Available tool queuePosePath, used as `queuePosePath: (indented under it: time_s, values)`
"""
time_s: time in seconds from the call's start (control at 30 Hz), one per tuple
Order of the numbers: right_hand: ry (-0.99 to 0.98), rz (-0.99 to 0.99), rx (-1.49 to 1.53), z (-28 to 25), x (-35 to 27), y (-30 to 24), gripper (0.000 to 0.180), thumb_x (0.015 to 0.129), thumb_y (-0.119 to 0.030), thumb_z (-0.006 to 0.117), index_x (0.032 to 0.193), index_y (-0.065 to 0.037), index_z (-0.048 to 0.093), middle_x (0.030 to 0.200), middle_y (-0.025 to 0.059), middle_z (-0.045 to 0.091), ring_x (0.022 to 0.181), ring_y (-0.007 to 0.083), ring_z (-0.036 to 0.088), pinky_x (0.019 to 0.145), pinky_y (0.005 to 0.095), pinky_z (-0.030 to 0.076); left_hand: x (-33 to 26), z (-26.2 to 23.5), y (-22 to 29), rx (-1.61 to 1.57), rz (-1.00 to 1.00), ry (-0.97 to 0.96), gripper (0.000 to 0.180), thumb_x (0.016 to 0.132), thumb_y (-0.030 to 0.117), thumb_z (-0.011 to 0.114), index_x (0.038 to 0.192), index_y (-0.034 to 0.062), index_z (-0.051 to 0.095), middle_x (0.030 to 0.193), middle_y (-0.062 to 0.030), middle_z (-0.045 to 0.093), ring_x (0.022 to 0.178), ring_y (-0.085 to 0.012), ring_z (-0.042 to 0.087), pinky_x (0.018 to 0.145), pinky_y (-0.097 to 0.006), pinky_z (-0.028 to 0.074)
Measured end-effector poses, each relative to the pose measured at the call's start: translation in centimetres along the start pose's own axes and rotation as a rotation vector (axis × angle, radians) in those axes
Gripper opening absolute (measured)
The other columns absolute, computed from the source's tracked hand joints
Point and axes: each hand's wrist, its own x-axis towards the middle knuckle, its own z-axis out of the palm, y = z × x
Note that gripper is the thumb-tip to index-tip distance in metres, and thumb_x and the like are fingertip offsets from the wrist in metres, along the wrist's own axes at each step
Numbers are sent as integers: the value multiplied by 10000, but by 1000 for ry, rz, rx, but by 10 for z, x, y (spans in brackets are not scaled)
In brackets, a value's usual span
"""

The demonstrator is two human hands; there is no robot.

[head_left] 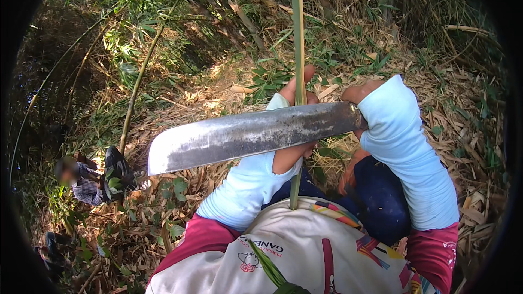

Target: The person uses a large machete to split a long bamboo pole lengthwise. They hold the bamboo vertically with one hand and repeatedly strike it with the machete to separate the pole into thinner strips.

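A long, flat green bamboo strip (298, 27) runs upright from the top of the view down to my shirt. My left hand (298, 88) is closed round it, partly hidden behind a machete blade. The broad, worn machete (245, 137) lies crosswise over the strip, its bright squared tip pointing left. At its handle end, my right hand (358, 92) is wrapped round the grip, which is mostly hidden. Whether the blade touches the strip cannot be told. Pale blue sleeves cover both my forearms.
Dry bamboo leaves (425, 147) litter the ground around me. A thin bamboo stalk (140, 76) slants up on the left, near a seated person (92, 182). Dense bamboo stems (261, 0) stand at the back. My bent knee (381, 201) is below my right forearm.
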Motion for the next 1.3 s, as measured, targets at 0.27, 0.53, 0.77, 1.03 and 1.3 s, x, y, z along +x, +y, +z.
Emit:
queuePosePath:
  time_s: [0.27,0.53,0.77,1.03,1.3]
  values:
    - [-5,-39,-187,3,-3,0,190,665,-181,723,831,-143,640,657,53,578,614,250,628,548,407,470,-13,10,2,399,145,10,1239,636,360,926,1568,27,181,971,36,439,881,-90,472,824,-238,390]
    - [2,-63,-262,2,-3,-1,200,675,-202,723,850,-163,635,665,24,583,643,230,637,581,407,459,-10,16,-1,491,219,44,1289,666,631,850,1562,1,169,929,21,452,799,-82,431,724,-237,359]
    - [30,-49,-300,0,-4,-2,169,698,-201,707,850,-171,639,672,16,588,683,225,643,653,422,451,-11,24,-5,480,225,77,1272,680,665,821,1551,-14,189,938,5,484,821,-97,469,730,-259,398]
    - [21,-76,-206,-2,-3,1,156,700,-190,699,840,-142,649,653,46,582,602,243,629,534,400,463,-13,22,-2,505,228,43,1228,708,594,838,1555,-9,187,912,10,482,807,-99,472,733,-253,385]
    - [16,-85,-217,0,-4,0,145,716,-185,694,852,-148,657,654,42,580,617,240,629,562,404,458,-16,22,-2,493,226,50,1191,730,550,836,1560,-2,186,879,12,468,772,-96,450,707,-250,363]
